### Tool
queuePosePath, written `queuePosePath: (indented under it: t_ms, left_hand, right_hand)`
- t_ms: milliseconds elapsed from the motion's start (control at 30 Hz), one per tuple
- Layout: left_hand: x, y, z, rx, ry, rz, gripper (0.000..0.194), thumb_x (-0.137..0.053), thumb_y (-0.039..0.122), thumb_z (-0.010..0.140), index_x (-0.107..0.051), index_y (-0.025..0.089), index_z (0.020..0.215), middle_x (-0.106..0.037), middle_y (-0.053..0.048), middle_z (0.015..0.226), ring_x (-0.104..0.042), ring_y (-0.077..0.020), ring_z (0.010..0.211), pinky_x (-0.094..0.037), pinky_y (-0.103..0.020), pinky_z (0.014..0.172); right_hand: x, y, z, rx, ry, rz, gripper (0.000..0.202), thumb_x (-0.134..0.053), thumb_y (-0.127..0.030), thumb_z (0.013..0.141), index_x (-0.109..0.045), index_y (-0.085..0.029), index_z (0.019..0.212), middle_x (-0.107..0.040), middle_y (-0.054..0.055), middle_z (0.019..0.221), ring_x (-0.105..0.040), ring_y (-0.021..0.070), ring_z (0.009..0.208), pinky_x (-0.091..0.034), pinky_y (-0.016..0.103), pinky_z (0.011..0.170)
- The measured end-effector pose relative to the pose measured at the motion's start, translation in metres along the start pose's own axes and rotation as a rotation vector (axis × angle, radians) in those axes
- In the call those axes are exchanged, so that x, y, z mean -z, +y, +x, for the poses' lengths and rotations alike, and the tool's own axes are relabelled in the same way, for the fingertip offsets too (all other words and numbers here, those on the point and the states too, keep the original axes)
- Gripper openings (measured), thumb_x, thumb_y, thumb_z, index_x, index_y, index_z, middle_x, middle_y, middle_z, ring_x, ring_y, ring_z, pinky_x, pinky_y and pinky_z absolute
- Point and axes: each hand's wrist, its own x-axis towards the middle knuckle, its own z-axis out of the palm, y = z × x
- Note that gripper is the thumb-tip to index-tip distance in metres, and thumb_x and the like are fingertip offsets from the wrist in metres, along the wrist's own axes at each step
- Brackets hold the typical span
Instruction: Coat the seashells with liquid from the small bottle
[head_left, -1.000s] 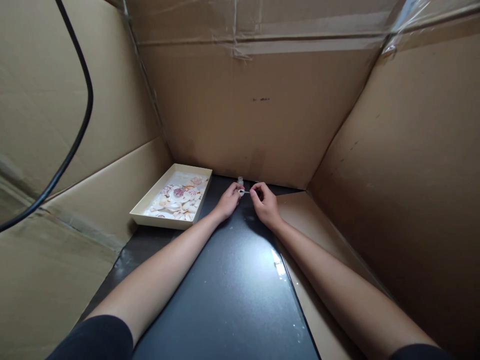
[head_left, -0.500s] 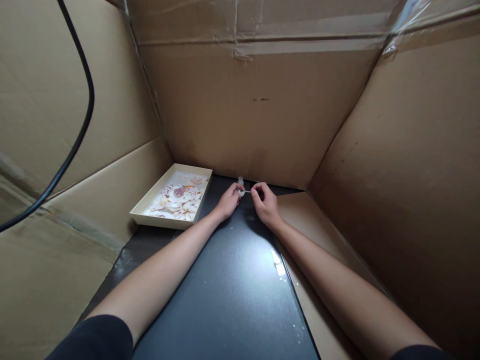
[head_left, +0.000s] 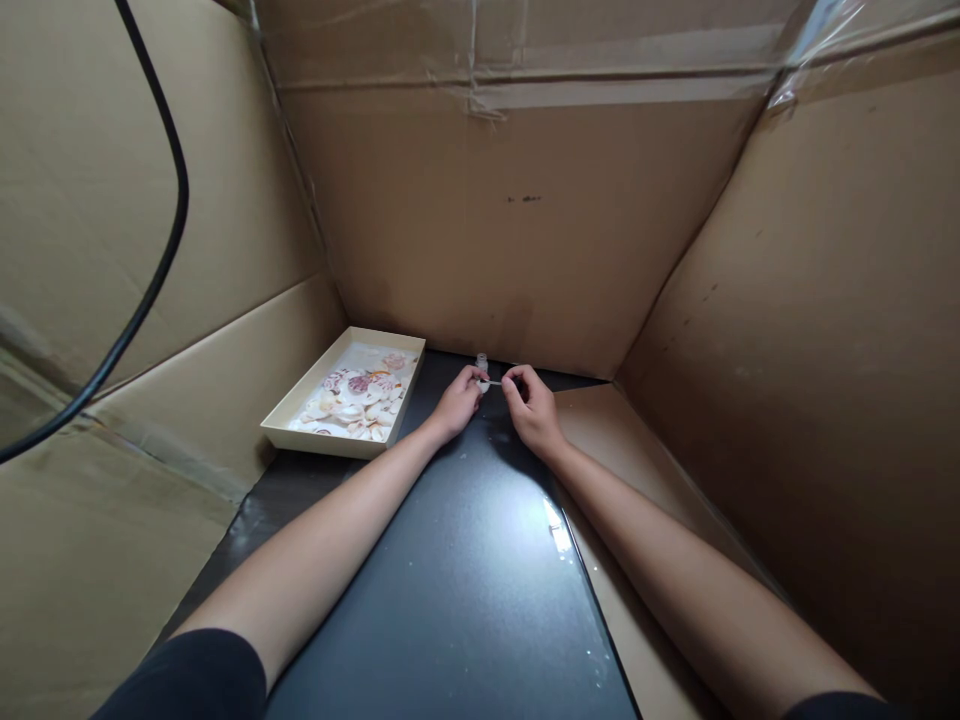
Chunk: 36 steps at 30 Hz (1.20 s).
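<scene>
Near the far edge of the dark tabletop, my left hand (head_left: 456, 404) is closed with its fingertips on a small whitish piece (head_left: 485, 387), too small to name for sure. My right hand (head_left: 534, 408) faces it from the right, thumb and fingers pinching a thin pale stick (head_left: 494, 383). The stick points left and its tip meets the whitish piece; whether they touch is too small to tell. Just behind my left fingertips stands a small clear bottle (head_left: 481, 359), its lower part hidden.
Left of my hands, a cream tray (head_left: 315, 445) holds many seashells (head_left: 360, 395). Cardboard walls (head_left: 480, 240) enclose the dark tabletop (head_left: 457, 590) at the back and both sides. A cardboard sheet (head_left: 607, 440) lies along the right. A black cable (head_left: 180, 190) hangs at upper left.
</scene>
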Motion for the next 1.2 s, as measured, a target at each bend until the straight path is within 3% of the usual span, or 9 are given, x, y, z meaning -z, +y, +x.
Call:
queuePosePath:
  t_ms: [967,1200]
  left_hand:
    - [0.0021,-0.0041,0.001,-0.101,-0.016,0.056,0.015,-0.052,0.022,0.078,-0.041,0.021,0.089,-0.042,0.009,0.058,-0.031,-0.0054,0.047,-0.023,-0.018,0.051]
    - [0.0016,-0.0048,0.0023,-0.168,-0.022,0.063,0.021,-0.052,0.01,0.072,-0.042,0.019,0.087,-0.045,0.008,0.062,-0.036,-0.0057,0.054,-0.025,-0.017,0.054]
  right_hand:
    - [-0.0005,0.0008,-0.0005,0.022,0.004,0.009,0.011,-0.048,-0.029,0.088,-0.055,-0.019,0.087,-0.057,0.001,0.082,-0.049,0.0133,0.067,-0.039,0.025,0.062]
    - [-0.0002,0.0002,-0.0005,0.018,0.01,0.0,0.011,-0.049,-0.029,0.086,-0.055,-0.02,0.087,-0.056,0.001,0.082,-0.049,0.0137,0.068,-0.039,0.025,0.062]
